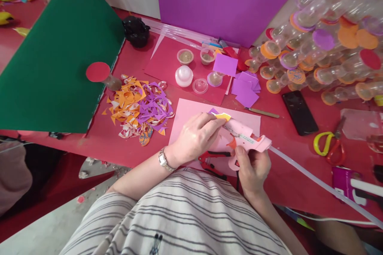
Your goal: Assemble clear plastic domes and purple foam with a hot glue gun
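A pink hot glue gun (245, 137) with a long clear glue stick (323, 185) running out of its back is in my right hand (254, 167), whose fingers close on it near the orange trigger. My left hand (199, 133) is at the gun's yellow front end (223, 116), fingers bent and pressed together. A purple corner (213, 111) peeks out beyond those fingers; what they pinch is hidden. Beneath both hands lies a light pink sheet (185, 117). Red-handled pliers (209, 161) rest on it, partly covered by the gun and my shirt.
Orange and purple paper scraps (140, 105) heap at left beside a green board (62, 55). Small plastic cups (185, 56) and purple squares (247, 87) lie ahead. At right are a craft knife (263, 112), a phone (300, 112), scissors (330, 145) and stacked clear bottles (335, 71).
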A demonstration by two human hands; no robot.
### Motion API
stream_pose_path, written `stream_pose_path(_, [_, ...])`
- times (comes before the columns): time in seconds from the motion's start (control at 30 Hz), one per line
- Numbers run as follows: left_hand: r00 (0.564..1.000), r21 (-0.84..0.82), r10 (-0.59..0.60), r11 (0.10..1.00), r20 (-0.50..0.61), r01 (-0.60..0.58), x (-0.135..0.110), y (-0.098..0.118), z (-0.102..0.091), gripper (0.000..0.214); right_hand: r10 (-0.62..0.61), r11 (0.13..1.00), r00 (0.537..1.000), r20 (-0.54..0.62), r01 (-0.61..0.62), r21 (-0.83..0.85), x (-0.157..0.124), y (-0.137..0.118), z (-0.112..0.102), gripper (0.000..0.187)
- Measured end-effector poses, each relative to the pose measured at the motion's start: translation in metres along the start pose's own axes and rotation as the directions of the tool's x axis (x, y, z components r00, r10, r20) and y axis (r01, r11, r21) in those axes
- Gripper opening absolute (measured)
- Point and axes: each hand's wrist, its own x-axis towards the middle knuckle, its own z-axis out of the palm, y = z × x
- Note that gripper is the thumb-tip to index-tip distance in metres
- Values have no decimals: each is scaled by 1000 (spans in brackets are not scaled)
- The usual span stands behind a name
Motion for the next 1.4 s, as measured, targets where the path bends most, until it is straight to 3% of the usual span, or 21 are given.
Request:
stream_pose_path(0.2, [996,-104,-14,994,90,24,2,-7,-5,24,10,1000,1000,-17,-11,-27,-1,8,-4,32])
stream_pose_path(0.4, [992,-126,-9,992,128,25,4,-11,-7,23,0,999,999,49,2,-45,0,11,-13,30])
stream_pose_path(0.77, [993,99,47,993,107,-58,-1,-7,-4,19,-41,996,992,120,51,-77,-1,8,-17,36])
stream_pose_path(1.0, [959,-15,90,996,268,-89,6,-11,-16,25,-93,985,991,96,105,-135,2,3,-20,32])
stream_pose_path(1.4, [961,-5,13,1000,275,-12,7,-13,-9,16,-128,986,967,220,149,-80,4,-3,-23,33])
